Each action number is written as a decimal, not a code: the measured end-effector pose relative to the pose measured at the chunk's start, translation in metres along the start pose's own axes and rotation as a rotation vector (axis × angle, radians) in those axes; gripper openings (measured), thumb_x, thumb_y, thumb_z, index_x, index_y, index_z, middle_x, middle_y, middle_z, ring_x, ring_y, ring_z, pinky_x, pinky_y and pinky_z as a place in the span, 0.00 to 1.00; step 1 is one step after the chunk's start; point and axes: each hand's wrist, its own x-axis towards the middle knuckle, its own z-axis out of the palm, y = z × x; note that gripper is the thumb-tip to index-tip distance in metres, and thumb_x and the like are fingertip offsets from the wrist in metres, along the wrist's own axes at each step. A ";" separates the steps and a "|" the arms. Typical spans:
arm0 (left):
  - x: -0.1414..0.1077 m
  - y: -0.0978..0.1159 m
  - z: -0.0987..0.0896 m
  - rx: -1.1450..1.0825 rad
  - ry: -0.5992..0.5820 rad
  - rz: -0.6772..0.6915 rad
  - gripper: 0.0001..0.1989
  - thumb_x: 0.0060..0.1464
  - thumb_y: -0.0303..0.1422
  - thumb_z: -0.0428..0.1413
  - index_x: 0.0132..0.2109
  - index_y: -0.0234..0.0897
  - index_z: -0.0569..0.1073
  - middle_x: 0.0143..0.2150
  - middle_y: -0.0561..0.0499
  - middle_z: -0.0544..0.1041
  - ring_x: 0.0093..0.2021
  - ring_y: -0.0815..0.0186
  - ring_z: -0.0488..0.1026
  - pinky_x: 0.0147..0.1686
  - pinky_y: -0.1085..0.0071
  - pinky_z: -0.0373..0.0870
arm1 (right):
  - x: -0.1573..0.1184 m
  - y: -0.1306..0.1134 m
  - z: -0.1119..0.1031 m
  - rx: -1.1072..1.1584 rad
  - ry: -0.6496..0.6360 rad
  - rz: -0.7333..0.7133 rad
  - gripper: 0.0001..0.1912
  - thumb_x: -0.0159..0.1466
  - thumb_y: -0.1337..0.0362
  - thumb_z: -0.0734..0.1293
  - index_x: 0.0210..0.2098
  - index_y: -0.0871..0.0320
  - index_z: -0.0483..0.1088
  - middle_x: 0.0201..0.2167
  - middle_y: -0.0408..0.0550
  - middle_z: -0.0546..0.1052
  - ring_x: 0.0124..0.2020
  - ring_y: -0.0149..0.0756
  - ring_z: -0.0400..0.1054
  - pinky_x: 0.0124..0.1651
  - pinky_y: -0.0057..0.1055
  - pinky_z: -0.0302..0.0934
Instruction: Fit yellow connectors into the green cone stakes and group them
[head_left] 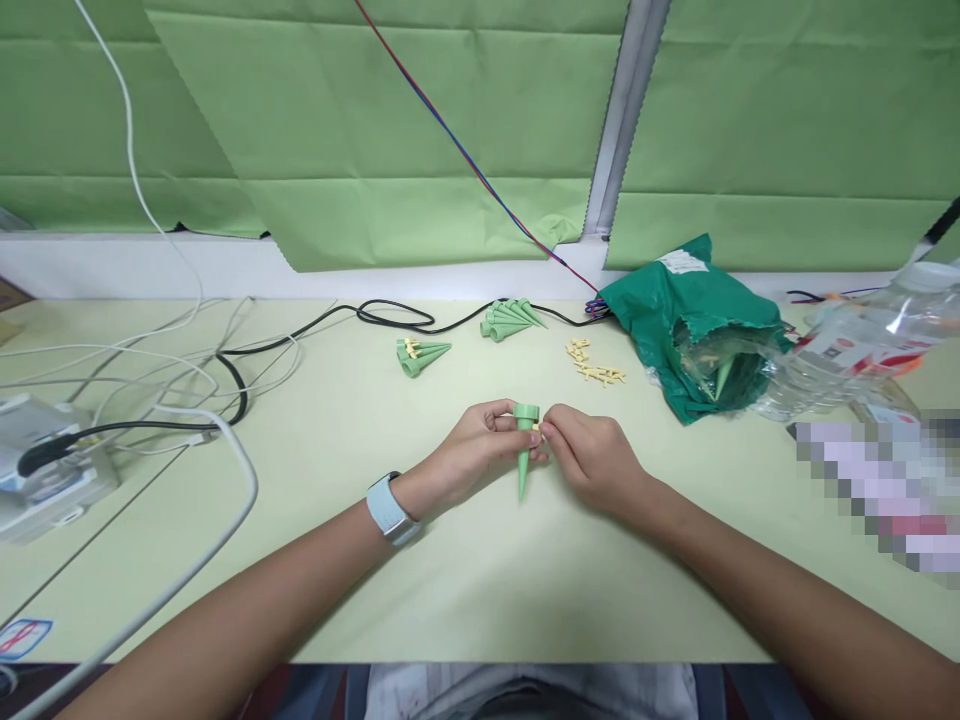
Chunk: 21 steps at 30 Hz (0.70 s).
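Observation:
A green plastic spike with a wide collar on top points downward in my left hand, whose fingers are wrapped round its upper part. Close against it on the right, my right hand pinches a small cream plastic piece at the spike's side. Most of that piece is hidden by the fingertips. Beyond my hands lie several loose cream pieces. A group of green spikes rests behind them, and another small group, with cream pieces on it, sits to the left.
A torn dark green bag with a spike inside lies at the back right, beside clear plastic bottles. White cables and a black cable run across the left and back. A power adapter stands at the left edge.

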 end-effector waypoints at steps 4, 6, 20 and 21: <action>0.000 -0.005 0.002 0.219 0.159 0.152 0.13 0.51 0.35 0.68 0.40 0.35 0.74 0.37 0.48 0.78 0.39 0.64 0.76 0.42 0.67 0.72 | 0.003 -0.004 0.006 0.336 0.024 0.212 0.19 0.75 0.55 0.56 0.28 0.54 0.57 0.22 0.39 0.61 0.23 0.31 0.54 0.29 0.31 0.49; -0.001 -0.007 0.002 0.311 0.206 0.197 0.15 0.51 0.36 0.68 0.43 0.36 0.74 0.38 0.48 0.78 0.37 0.65 0.76 0.40 0.69 0.72 | 0.004 -0.005 0.008 0.548 -0.020 0.358 0.22 0.75 0.49 0.55 0.27 0.53 0.55 0.18 0.37 0.56 0.19 0.31 0.51 0.25 0.30 0.48; 0.000 -0.006 -0.003 0.310 0.156 0.181 0.15 0.51 0.36 0.68 0.42 0.35 0.74 0.38 0.48 0.78 0.38 0.65 0.76 0.41 0.68 0.72 | 0.003 -0.004 0.007 0.522 -0.044 0.322 0.23 0.74 0.49 0.56 0.26 0.54 0.55 0.21 0.38 0.57 0.22 0.31 0.50 0.27 0.30 0.45; 0.000 -0.007 -0.004 0.345 0.174 0.202 0.15 0.51 0.36 0.68 0.42 0.36 0.74 0.37 0.49 0.78 0.37 0.65 0.75 0.40 0.68 0.72 | 0.004 -0.005 0.009 0.624 -0.066 0.395 0.24 0.73 0.46 0.57 0.26 0.54 0.55 0.20 0.37 0.54 0.21 0.30 0.47 0.25 0.30 0.44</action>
